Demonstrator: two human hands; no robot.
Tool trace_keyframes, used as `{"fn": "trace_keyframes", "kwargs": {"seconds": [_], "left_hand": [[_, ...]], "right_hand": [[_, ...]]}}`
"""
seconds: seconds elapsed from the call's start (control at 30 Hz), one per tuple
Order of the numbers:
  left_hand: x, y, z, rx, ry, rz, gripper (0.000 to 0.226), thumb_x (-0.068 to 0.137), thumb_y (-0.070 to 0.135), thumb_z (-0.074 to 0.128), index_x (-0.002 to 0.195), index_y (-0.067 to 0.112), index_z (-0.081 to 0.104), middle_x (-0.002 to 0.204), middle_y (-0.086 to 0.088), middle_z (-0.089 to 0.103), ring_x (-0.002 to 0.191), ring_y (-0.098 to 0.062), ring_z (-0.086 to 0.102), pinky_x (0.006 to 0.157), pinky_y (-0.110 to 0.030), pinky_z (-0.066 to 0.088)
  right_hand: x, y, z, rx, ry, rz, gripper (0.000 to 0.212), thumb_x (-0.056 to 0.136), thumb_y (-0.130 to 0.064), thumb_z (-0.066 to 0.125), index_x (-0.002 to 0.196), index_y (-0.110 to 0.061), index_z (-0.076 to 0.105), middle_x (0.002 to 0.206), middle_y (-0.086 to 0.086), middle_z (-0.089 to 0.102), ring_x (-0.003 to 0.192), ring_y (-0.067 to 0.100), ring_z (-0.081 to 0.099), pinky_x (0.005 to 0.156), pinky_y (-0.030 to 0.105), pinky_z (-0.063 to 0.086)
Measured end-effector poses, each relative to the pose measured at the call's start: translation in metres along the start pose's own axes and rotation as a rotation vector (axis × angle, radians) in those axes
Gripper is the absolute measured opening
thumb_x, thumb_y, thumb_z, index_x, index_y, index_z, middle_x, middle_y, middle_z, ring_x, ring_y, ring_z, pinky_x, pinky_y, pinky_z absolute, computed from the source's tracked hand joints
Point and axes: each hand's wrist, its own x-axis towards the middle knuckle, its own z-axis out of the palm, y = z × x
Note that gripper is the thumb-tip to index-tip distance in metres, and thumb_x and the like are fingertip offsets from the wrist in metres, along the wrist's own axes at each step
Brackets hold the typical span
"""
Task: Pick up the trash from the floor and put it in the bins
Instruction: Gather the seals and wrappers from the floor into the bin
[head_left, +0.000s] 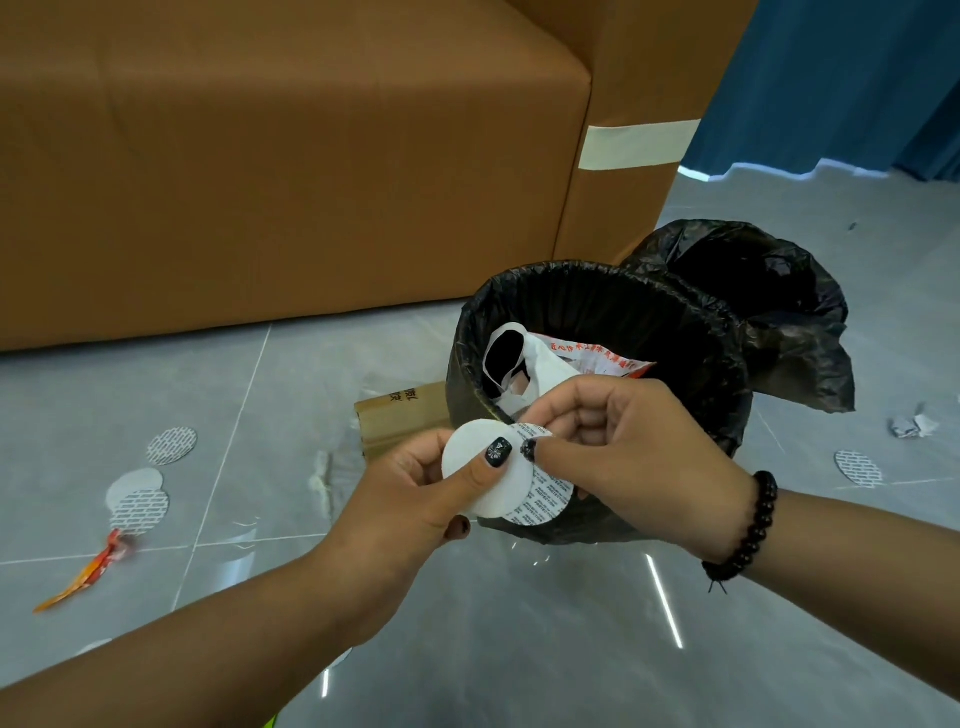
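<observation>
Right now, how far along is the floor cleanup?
Partly done: the near bin already holds a white bag. Both hands, left hand and right hand, hold round seal discs over it. Discs, an orange wrapper, cardboard and crumpled paper remain.

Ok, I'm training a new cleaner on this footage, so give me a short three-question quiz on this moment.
1. True or false: the near bin already holds a white plastic bag.
2. What do the left hand and right hand hold between them?
A. a crumpled paper
B. round seal discs
C. an orange wrapper
3. Fill in: on the floor by the near bin's left side lies a brown ____.

Key: 1 true. 2 B; the crumpled paper and orange wrapper lie on the floor. 3 cardboard box.
</observation>
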Motion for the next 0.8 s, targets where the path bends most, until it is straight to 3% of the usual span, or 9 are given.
{"fn": "trace_keyframes", "kwargs": {"seconds": [0.13, 0.23, 0.3, 0.43, 0.57, 0.67, 0.8], "left_hand": [[0.002, -0.004, -0.006, 0.024, 0.036, -0.029, 0.038, 0.067, 0.041, 0.067, 0.097, 0.017, 0.070, 0.083, 0.001, 0.074, 0.072, -0.009, 0.065, 0.069, -0.028, 0.050], [0.009, -0.018, -0.020, -0.001, 0.133, -0.134, 0.018, 0.087, 0.030, 0.061, 0.095, 0.016, 0.070, 0.084, -0.001, 0.073, 0.075, -0.016, 0.063, 0.069, -0.029, 0.048], [0.013, -0.029, -0.032, -0.022, 0.195, -0.207, 0.017, 0.092, 0.027, 0.058, 0.095, 0.015, 0.070, 0.084, -0.003, 0.072, 0.074, -0.016, 0.061, 0.067, -0.028, 0.046], [0.017, -0.049, -0.058, -0.037, 0.268, -0.288, 0.015, 0.094, 0.022, 0.057, 0.097, 0.011, 0.067, 0.079, -0.003, 0.070, 0.069, -0.015, 0.058, 0.063, -0.026, 0.042], [0.015, -0.073, -0.094, 0.064, 0.324, -0.303, 0.017, 0.094, 0.019, 0.057, 0.099, 0.005, 0.065, 0.088, -0.010, 0.071, 0.073, -0.019, 0.059, 0.062, -0.028, 0.040], [0.005, -0.093, -0.131, 0.129, 0.395, -0.344, 0.013, 0.092, 0.012, 0.060, 0.099, 0.003, 0.065, 0.093, -0.014, 0.071, 0.074, -0.022, 0.060, 0.064, -0.028, 0.040], [-0.011, -0.118, -0.172, 0.248, 0.492, -0.383, 0.006, 0.088, 0.004, 0.061, 0.091, 0.004, 0.065, 0.085, -0.014, 0.070, 0.075, -0.025, 0.062, 0.062, -0.027, 0.039]], "right_hand": [[0.009, -0.003, -0.014, -0.027, 0.175, -0.138, 0.017, 0.076, 0.003, 0.069, 0.077, -0.014, 0.069, 0.067, 0.005, 0.067, 0.059, 0.013, 0.061, 0.054, 0.018, 0.051], [0.026, 0.000, -0.041, -0.263, 0.401, -0.268, 0.013, 0.079, -0.004, 0.069, 0.080, -0.017, 0.068, 0.071, 0.002, 0.067, 0.063, 0.015, 0.062, 0.059, 0.022, 0.054], [0.035, 0.006, -0.056, -0.448, 0.447, -0.250, 0.014, 0.080, -0.009, 0.068, 0.080, -0.023, 0.067, 0.071, -0.005, 0.066, 0.063, 0.010, 0.061, 0.065, 0.025, 0.056], [0.042, 0.025, -0.062, -0.596, 0.342, -0.127, 0.014, 0.080, -0.012, 0.068, 0.083, -0.025, 0.067, 0.077, -0.010, 0.066, 0.070, 0.008, 0.064, 0.074, 0.030, 0.057], [0.044, 0.030, -0.046, -0.622, 0.280, -0.202, 0.022, 0.078, -0.011, 0.066, 0.097, -0.023, 0.065, 0.091, -0.008, 0.065, 0.080, 0.007, 0.061, 0.078, 0.028, 0.053], [0.039, 0.020, -0.024, -0.688, 0.216, -0.404, 0.023, 0.081, -0.012, 0.063, 0.102, -0.021, 0.063, 0.096, -0.010, 0.058, 0.086, 0.005, 0.055, 0.078, 0.019, 0.046], [0.029, 0.007, 0.020, -0.910, -0.006, -0.891, 0.014, 0.084, -0.006, 0.056, 0.092, -0.007, 0.067, 0.095, 0.006, 0.063, 0.087, 0.023, 0.056, 0.076, 0.034, 0.048]]}}
